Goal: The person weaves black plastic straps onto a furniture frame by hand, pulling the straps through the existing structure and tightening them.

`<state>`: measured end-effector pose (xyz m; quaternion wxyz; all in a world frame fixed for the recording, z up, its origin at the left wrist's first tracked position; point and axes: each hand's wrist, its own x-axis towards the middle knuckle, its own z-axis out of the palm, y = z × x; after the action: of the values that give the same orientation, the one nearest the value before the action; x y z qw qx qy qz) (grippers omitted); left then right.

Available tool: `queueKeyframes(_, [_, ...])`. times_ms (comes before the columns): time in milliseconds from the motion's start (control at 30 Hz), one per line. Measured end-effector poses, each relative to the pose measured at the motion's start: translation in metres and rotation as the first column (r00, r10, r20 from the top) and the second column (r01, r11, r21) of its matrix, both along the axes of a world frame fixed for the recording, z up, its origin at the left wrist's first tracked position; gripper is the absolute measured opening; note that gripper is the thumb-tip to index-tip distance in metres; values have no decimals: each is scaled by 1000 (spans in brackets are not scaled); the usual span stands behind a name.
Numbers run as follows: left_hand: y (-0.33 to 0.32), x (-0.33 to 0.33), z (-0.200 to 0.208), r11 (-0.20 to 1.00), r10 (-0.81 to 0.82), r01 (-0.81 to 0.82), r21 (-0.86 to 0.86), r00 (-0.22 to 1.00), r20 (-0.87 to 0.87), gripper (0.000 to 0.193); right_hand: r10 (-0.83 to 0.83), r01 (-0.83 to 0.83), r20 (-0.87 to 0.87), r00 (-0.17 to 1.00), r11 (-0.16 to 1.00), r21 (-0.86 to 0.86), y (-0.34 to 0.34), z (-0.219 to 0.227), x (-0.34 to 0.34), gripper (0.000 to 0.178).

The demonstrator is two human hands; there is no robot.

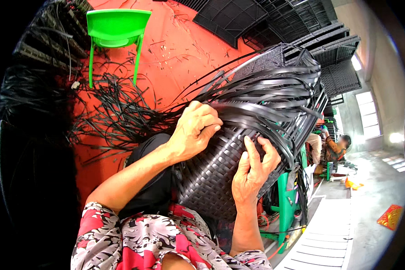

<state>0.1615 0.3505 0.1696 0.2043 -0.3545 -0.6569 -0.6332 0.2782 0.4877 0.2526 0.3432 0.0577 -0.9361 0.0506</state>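
Note:
A dark woven panel [211,168] of flat black strips lies across my lap, its basket pattern tight and glossy. Long loose black strips [274,90] fan out from its upper edge toward the far right and away to the left. My left hand [195,130] is closed at the panel's upper left edge, thumb and forefinger pinched on a black strip. Over the right part of the weave is my right hand [255,171], its fingers raised and apart, fingertips close to the base of the loose strips. I see nothing held in it.
A green plastic chair [118,29] stands on the red floor covering [166,40] at the far left, beside a heap of loose black strips [121,105]. Black woven frames [231,20] are stacked at the back. Rightward are a green stand [285,202], white slats [321,234] and a seated person [335,148].

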Motion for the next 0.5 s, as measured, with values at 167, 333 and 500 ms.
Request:
queueKeyframes(167, [4,-9,-2,966,-239,234,114,970,37,17,16,-17,10,1000,1000,25,2,-4,-1,25])
queueKeyframes(333, [0,-19,0,916,-387,400,-30,901,194,16,13,-13,2,1000,998,60,2,-5,-2,25])
queueKeyframes(500, [2,-23,-5,678,-730,671,300,568,379,26,28,-28,11,1000,998,48,-2,-7,-1,27])
